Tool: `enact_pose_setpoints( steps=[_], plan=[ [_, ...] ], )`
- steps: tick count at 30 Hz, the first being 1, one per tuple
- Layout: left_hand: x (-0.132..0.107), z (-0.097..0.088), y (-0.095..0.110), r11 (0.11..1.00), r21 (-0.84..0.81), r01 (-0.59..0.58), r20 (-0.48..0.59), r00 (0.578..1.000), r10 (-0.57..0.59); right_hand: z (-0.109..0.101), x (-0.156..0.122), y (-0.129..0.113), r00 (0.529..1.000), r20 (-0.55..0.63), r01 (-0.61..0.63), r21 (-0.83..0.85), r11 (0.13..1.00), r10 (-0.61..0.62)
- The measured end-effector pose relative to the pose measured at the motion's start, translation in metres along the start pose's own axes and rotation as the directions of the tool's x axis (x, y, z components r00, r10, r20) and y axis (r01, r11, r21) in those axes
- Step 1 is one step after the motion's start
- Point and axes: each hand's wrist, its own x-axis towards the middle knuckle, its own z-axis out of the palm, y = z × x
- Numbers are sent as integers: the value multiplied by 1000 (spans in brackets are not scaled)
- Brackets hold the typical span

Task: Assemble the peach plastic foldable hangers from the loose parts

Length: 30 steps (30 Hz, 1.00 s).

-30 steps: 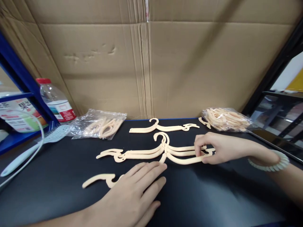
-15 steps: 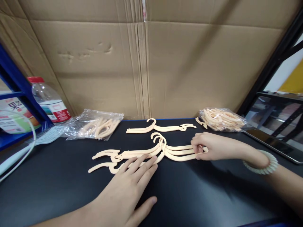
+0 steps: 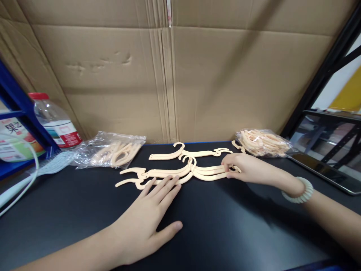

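Observation:
Several cream folding clothes hangers point(image 3: 208, 177) lie bunched together on the black tabletop, with their hooks overlapping in the middle. My left hand point(image 3: 143, 220) rests on their left arms, fingers stretched out flat and thumb apart. Over at their right ends, my right hand point(image 3: 246, 166), with a pale beaded bracelet on the wrist, pinches the hangers between thumb and fingers. Its fingers partly hide those ends. Just behind the bunch lies another cream hanger point(image 3: 166, 156), its hook pointing away from me. The front hooks reach up to that hanger's middle.
Clear bags of cream hanger parts lie at the left point(image 3: 126, 154) and right point(image 3: 265, 142). A small loose piece point(image 3: 238, 146) sits beside the right bag. A red-capped bottle point(image 3: 58, 124), pale blue brush point(image 3: 56, 163) and dark tablet-like slab point(image 3: 324, 173) flank them. Cardboard point(image 3: 225, 75) stands behind.
Both hands have pushed the bunched hangers away from me, up against the hanger behind. My left hand stays flat on them and my right keeps its pinch.

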Motion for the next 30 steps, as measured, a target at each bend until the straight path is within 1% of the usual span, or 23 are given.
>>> enact_pose_setpoints(
  steps=[7,12,14,17,18,21,23,25,30],
  plan=[
    [2,1,-6,1000,-12,13,-7,1000,-13,1,-1,4,998,-18,-54,-29,998,53],
    [2,2,-5,1000,-30,-8,-37,999,7,-5,-3,-1,999,-7,-42,-1,999,42],
    [3,0,-7,999,-20,-25,-51,998,24,-7,-4,-1,1000,-7,-31,11,999,31],
    [8,-5,-19,998,21,-57,-35,998,57,-5,-3,0,1000,-10,-16,28,999,16],
    [10,-7,-25,997,33,-75,-9,997,75,-4,-3,1,1000,-14,-8,37,999,8],
    [14,-6,-43,998,38,-48,30,998,47,-1,-1,4,999,-17,37,66,997,-36],
    [15,-3,-50,999,17,-35,45,998,34,-1,0,4,998,-5,62,78,995,-62],
    [15,0,-52,999,-7,-32,25,999,32,-3,0,3,998,16,63,84,994,-65],
    [17,2,-45,1000,-25,-13,-53,999,12,-6,1,1,999,32,24,97,995,-27]
  ],
)
